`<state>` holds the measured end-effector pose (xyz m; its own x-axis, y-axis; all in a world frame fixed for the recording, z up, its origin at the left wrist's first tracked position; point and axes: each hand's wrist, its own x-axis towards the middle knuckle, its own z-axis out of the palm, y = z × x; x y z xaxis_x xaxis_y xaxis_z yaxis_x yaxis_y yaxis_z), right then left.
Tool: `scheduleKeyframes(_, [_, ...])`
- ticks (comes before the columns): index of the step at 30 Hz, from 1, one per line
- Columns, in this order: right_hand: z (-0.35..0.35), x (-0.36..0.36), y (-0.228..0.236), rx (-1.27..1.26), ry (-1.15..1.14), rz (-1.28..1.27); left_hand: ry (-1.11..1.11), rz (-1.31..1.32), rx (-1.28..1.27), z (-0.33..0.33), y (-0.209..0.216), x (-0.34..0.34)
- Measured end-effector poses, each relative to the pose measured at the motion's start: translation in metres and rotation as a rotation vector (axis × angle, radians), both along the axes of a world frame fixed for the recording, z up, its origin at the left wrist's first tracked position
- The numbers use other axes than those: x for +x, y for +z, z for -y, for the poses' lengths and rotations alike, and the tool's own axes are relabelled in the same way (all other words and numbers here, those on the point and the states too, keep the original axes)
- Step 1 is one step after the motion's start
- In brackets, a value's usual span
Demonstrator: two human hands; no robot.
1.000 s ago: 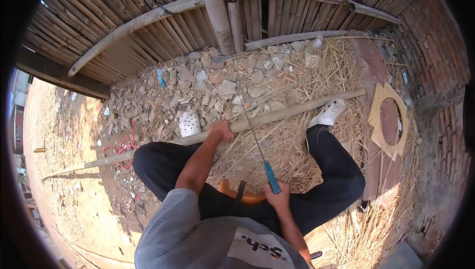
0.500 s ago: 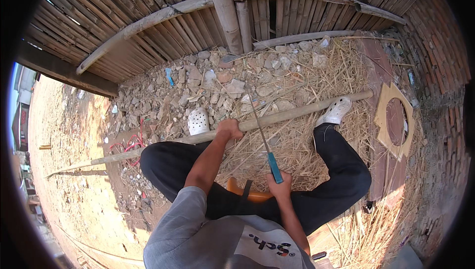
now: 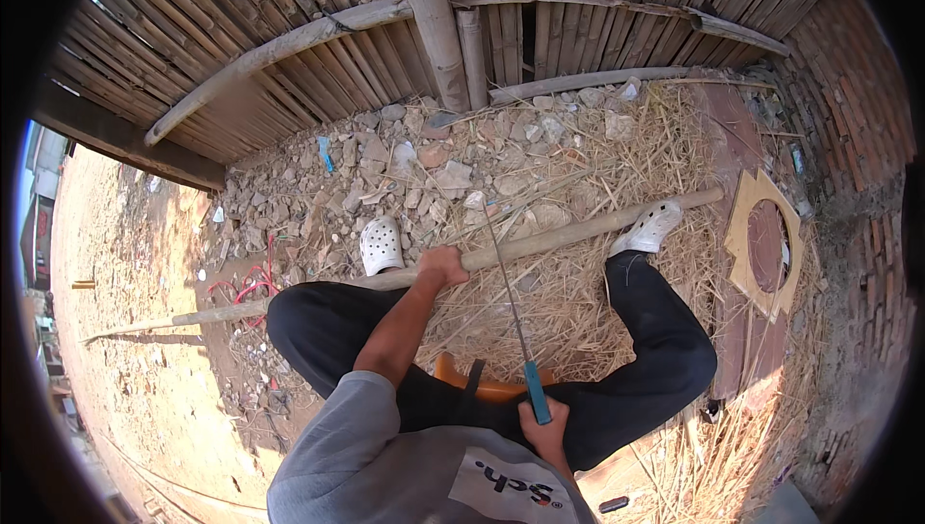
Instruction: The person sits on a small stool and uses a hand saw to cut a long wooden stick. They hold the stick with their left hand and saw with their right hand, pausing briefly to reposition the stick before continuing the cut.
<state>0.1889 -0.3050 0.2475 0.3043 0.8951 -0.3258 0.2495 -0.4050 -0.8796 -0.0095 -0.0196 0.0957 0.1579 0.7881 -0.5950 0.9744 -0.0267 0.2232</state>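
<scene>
- Bold dark letters stand on the pale panel [image 3: 508, 487] of the grey shirt [image 3: 332, 447], turned nearly upside down from this view.
- The left hand [image 3: 443, 265] is closed around the long pole [image 3: 568, 235], its fingers wrapped over the top.
- The right hand [image 3: 545, 421] is curled shut about the teal handle of the saw [image 3: 537, 392], near the lap.
- That pole lies slantwise across the ground, passing under the left knee; the right shoe [image 3: 653, 227] laps over it near its far right end.
- The thin blade crosses the pole just right of the left hand, its tip poking past the far edge; I can't tell how deep the teeth sit.
- Between blade and right shoe spreads loose straw [image 3: 578, 317].
- Rubble [image 3: 434, 163] reaches to the slatted wall [image 3: 289, 81] ahead; a brick wall [image 3: 872, 269] bounds the right.
</scene>
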Motion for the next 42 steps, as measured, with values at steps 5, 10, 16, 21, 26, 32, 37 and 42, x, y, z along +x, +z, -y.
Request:
scheduleKeyframes(5, [-0.038, 0.013, -0.041, 0.039, -0.027, -0.006, -0.002, -0.005, -0.075, -0.043, 0.01, 0.008])
scheduleKeyframes(10, [-0.057, 0.028, 0.007, -0.091, 0.087, 0.1, 0.002, -0.027, -0.06, -0.031, -0.018, 0.022])
scheduleKeyframes(16, [-0.053, 0.026, -0.006, -0.068, 0.063, 0.13, -0.04, 0.007, -0.042, -0.022, -0.002, 0.021])
scheduleKeyframes(21, [-0.074, 0.023, -0.033, -0.012, 0.041, 0.019, -0.026, 0.003, -0.032, -0.011, -0.012, 0.025])
scheduleKeyframes(26, [-0.013, 0.037, 0.019, 0.024, -0.001, 0.061, -0.02, 0.005, -0.047, -0.012, 0.014, 0.022])
scheduleKeyframes(32, [-0.111, 0.017, -0.045, 0.058, 0.033, 0.052, -0.055, -0.012, -0.101, -0.018, 0.028, 0.031])
scheduleKeyframes(37, [-0.035, 0.023, -0.01, 0.058, 0.011, 0.081, -0.056, 0.006, -0.127, -0.017, 0.039, 0.019])
scheduleKeyframes(42, [-0.118, 0.019, -0.06, 0.004, -0.016, 0.029, -0.067, -0.008, -0.084, -0.009, 0.02, 0.046])
